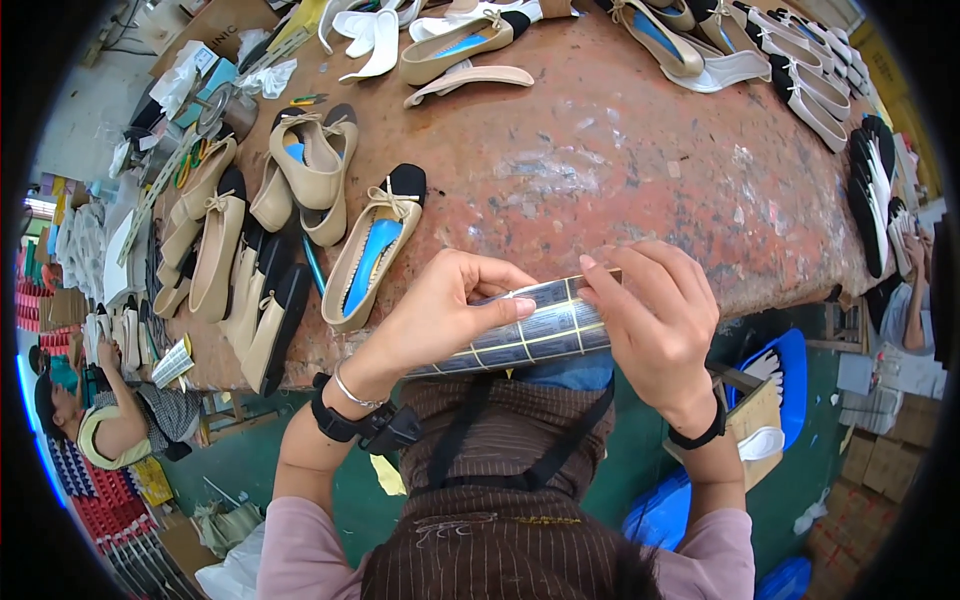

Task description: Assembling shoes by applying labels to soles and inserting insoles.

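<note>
My left hand and my right hand together hold a long strip of small silver-grey stickers with yellow grid lines, level in front of my chest at the near edge of the worn reddish table. My left thumb and fingers pinch the strip near its middle. The fingers of my right hand curl over its right end. The nearest shoe is a beige flat shoe with a black toe and a blue insole, lying on the table just left of my left hand.
Several more beige flats lie in rows at the left, and others line the far edge and right side. Black soles are stacked at right. A person sits lower left; another person's arm shows at right. Blue bins stand below.
</note>
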The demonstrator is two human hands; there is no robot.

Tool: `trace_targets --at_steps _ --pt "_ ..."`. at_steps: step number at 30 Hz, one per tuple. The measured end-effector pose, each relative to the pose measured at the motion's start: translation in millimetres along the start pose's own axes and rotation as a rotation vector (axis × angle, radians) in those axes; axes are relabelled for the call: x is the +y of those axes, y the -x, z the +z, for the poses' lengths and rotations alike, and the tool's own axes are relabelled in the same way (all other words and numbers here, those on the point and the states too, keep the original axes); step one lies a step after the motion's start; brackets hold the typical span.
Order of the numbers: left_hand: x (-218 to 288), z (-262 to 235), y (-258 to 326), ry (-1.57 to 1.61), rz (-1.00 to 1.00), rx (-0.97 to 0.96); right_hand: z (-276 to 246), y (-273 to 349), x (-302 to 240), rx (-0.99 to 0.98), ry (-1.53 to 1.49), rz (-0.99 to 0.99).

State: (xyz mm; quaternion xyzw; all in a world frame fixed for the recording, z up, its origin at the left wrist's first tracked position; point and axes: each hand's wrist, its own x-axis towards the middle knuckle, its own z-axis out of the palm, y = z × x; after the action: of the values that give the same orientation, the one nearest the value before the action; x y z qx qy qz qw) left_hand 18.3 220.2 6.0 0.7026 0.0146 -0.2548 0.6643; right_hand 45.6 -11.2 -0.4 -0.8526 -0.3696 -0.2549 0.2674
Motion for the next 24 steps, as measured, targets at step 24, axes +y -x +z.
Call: trace_targets --at_steps 24 --pt "-2 -2 -10 0.082 -0.052 -0.076 9 1 10 0.031 -0.144 0.046"
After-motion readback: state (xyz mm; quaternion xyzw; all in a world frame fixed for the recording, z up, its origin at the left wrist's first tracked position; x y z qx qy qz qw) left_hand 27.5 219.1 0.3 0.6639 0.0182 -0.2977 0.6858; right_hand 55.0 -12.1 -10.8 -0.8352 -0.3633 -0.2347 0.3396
